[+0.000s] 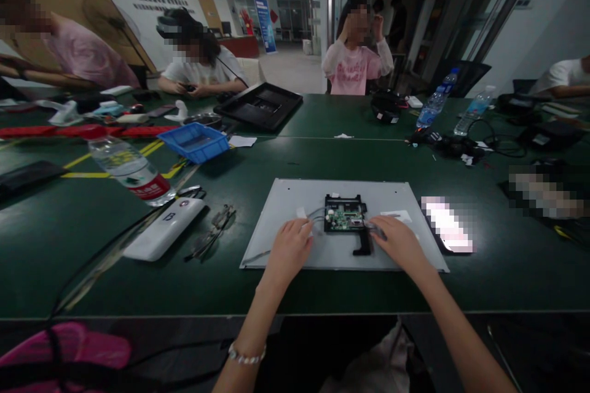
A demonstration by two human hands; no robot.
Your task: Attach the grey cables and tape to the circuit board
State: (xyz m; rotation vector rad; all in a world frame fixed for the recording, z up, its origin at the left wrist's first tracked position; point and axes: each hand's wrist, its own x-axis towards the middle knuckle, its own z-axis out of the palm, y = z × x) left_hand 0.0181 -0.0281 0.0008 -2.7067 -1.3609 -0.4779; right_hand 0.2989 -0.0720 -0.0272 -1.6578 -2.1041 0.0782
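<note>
A grey panel (pixel 281 199) lies flat on the green table. On its middle sits a green circuit board (pixel 341 216) in a black frame (pixel 360 245), with thin cables (pixel 318 212) leaving its left side. My left hand (pixel 292 249) rests at the left of the board, fingers bent together by the cables; what they pinch, if anything, is too small to make out. At the board's right edge, my right hand (pixel 396 239) has its fingers closed on a small greyish thing I cannot make out. A white paper piece (pixel 397 216) lies behind the right hand.
Left are a white power bank (pixel 166 230), glasses (pixel 212 233), a bottle (pixel 131 166) and a blue tray (pixel 196 141). A phone (pixel 447 225) lies right of the panel. Beyond are a black frame part (pixel 260 105), more bottles (pixel 437 98) and several people.
</note>
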